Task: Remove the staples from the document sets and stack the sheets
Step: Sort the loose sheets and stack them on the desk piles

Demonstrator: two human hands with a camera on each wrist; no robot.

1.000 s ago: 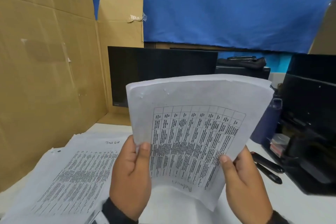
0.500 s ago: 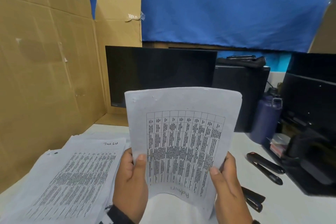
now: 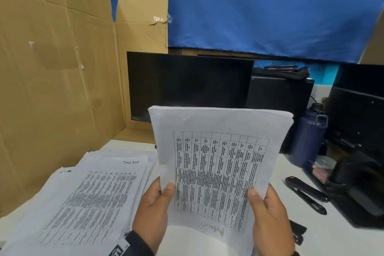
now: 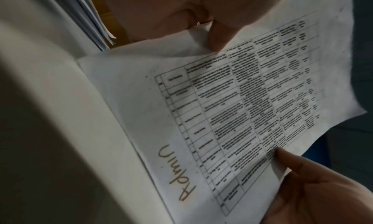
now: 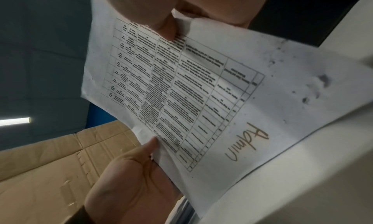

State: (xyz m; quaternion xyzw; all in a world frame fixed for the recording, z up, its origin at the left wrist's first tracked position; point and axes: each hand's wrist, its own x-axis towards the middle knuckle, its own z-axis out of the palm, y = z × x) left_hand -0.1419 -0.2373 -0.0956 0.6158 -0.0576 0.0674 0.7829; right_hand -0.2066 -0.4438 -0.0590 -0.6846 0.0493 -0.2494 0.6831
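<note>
A set of printed sheets [image 3: 218, 164] with a table and the handwritten word "Admin" stands upright on its lower edge on the white desk [image 3: 342, 239]. My left hand [image 3: 153, 210] grips its left side, thumb on the front. My right hand [image 3: 268, 216] grips its right side the same way. Both wrist views show the sheets [image 4: 232, 109] [image 5: 181, 87] pinched between thumb and fingers. A stack of loose printed sheets [image 3: 83, 199] lies flat at the left. A black staple remover [image 3: 305, 195] lies on the desk at the right.
Cardboard walls [image 3: 52, 89] close off the left side. A dark monitor [image 3: 187, 85] stands behind the sheets, a blue bottle [image 3: 307, 137] and black office gear [image 3: 357, 151] at the right. A black stapler [image 3: 297, 235] lies beside my right hand.
The bowed, spread sheets have been squared into a narrower, straighter set and lowered, with both hands closing in toward each other.
</note>
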